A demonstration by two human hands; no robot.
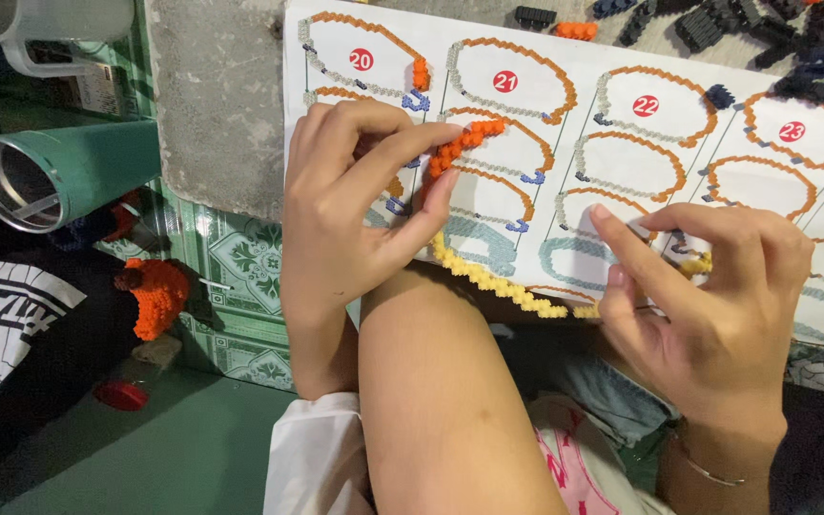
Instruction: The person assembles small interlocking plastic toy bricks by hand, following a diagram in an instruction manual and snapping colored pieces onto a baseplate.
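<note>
My left hand (355, 205) pinches a curved strip of small orange bricks (460, 145) between thumb and fingers, held over a white instruction sheet (679, 67) printed with numbered building steps. A strip of small yellow bricks (488, 278) runs from under that hand along the sheet's lower edge toward my right hand (717, 286). The right hand grips the yellow strip's other end (698, 264), with its index finger stretched out onto the sheet. My bare knee (431, 381) rises between the two hands.
A teal metal cup (59, 172) lies on its side at the left, beside a clump of orange bricks (153, 296) and a red cap (121, 394). Loose black and dark blue bricks (755, 29) and an orange brick (576, 30) lie beyond the sheet. Grey slab (216, 95) under the sheet.
</note>
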